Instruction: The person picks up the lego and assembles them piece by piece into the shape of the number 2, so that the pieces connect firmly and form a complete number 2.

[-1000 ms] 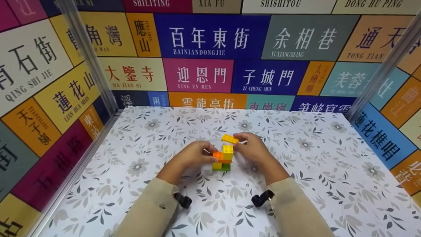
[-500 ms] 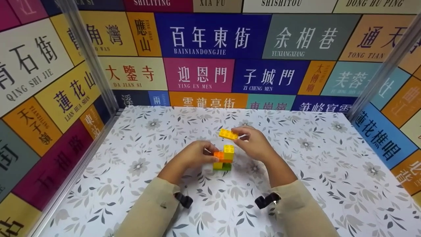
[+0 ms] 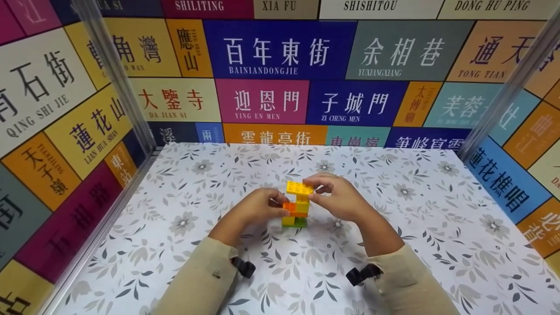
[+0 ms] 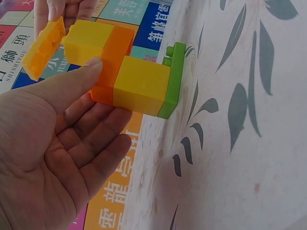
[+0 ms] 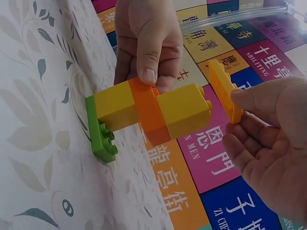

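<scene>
A small block stack stands on the table: a green base plate [image 4: 173,81], a yellow block [image 4: 142,85] on it, an orange block [image 5: 149,111] across that, and an upper yellow block [image 5: 184,110]. The left hand [image 3: 261,204] grips the orange block between thumb and fingers. Pinched in the right hand [image 3: 336,196] is a thin yellow-orange plate [image 3: 299,188] with studs. That plate is held just above the upper yellow block; a narrow gap separates them in the right wrist view [image 5: 224,91].
The table [image 3: 175,258] has a white cloth with grey leaves and flowers. Colourful panels with lettering [image 3: 280,50] stand behind it and at both sides, with clear corner posts [image 3: 127,83] at left and right. Black straps with small devices sit at both cuffs.
The right hand has lowered the thin plate from above and behind the stack to just over its upper yellow block. The left hand has kept its grip on the orange block.
</scene>
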The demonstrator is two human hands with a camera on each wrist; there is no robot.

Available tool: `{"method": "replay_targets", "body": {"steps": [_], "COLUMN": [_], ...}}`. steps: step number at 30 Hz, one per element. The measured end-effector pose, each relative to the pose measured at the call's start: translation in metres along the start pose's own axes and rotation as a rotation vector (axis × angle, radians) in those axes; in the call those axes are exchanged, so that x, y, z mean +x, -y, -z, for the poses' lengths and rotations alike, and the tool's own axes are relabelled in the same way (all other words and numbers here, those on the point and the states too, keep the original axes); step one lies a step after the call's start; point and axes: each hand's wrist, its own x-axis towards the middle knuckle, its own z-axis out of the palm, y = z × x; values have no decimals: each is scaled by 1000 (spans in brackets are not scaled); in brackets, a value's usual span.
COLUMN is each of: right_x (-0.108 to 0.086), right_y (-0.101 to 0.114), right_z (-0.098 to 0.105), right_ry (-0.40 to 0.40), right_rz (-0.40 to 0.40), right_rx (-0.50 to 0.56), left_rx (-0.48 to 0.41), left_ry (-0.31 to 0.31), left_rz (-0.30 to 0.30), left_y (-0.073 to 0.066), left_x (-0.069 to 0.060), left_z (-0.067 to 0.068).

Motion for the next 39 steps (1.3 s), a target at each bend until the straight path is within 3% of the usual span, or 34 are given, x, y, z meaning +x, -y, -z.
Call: {"method": "replay_targets", "body": {"steps": [7, 29, 39], "right_x": [0, 1, 0], "right_y": [0, -1, -1], "right_z": [-6, -7, -7], "right_ry": [23, 80, 80], "right_rz": [-4, -2, 22], "right_rx": [-16, -62, -53], "left_rx": [25, 16, 14], "left_ry": [-27, -10, -28], "left_rz": [-70, -6, -74], "left_y": [2, 0, 3], "left_x": [-2, -2, -1], "left_z": [-1, 0, -1]}}
